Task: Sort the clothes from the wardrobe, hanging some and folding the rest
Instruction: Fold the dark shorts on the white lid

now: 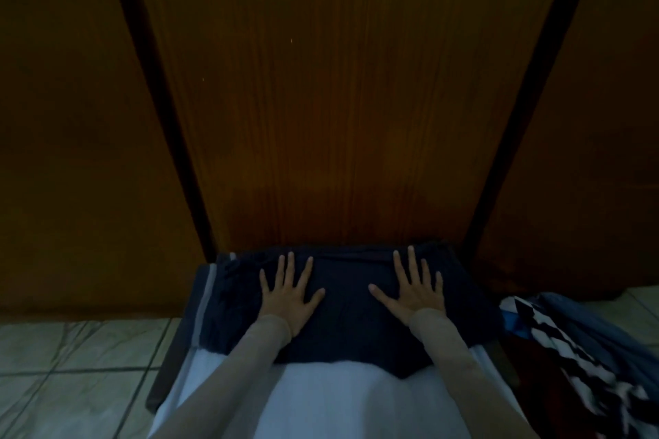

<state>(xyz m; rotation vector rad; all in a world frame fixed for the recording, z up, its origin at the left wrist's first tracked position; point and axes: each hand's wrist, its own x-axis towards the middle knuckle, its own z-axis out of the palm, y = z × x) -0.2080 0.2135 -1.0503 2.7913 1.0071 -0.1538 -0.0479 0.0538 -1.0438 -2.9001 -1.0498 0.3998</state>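
Observation:
A folded dark navy garment lies on a white cloth spread over a low surface right in front of the wardrobe. My left hand lies flat on the garment's left part, fingers straight and spread. My right hand presses flat on its right part in the same way. Neither hand grips anything. Both forearms wear pale sleeves.
Closed brown wooden wardrobe doors fill the view ahead. A heap of clothes, one in a black-and-white pattern, lies on the floor at the right. Pale floor tiles show at the lower left.

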